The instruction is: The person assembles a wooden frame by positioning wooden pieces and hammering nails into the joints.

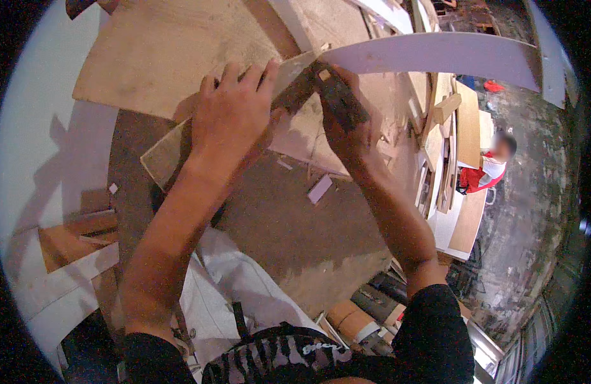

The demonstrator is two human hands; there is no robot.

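My left hand (pixel 235 118) rests over a narrow wooden board (pixel 164 155), its fingers bent across the board's far edge. The thumb is mostly hidden underneath. In my right hand (pixel 353 137) is a dark, blocky hammer-like tool (pixel 343 99) with a pale square spot near its top. It sits at the board's right end, where a long pale strip (pixel 430 54) meets the board and runs off to the right. The fisheye picture bends this strip. Under both hands lies a large light wooden sheet (pixel 302 137), partly in shadow.
A wide wooden panel (pixel 161 57) lies at the far left. A small pale offcut (pixel 320 189) is on the brown surface below my hands. Stacked boards (pixel 468 121) stand to the right, beside a person in red and white (pixel 484 173). Rolls (pixel 353 320) lie near my right elbow.
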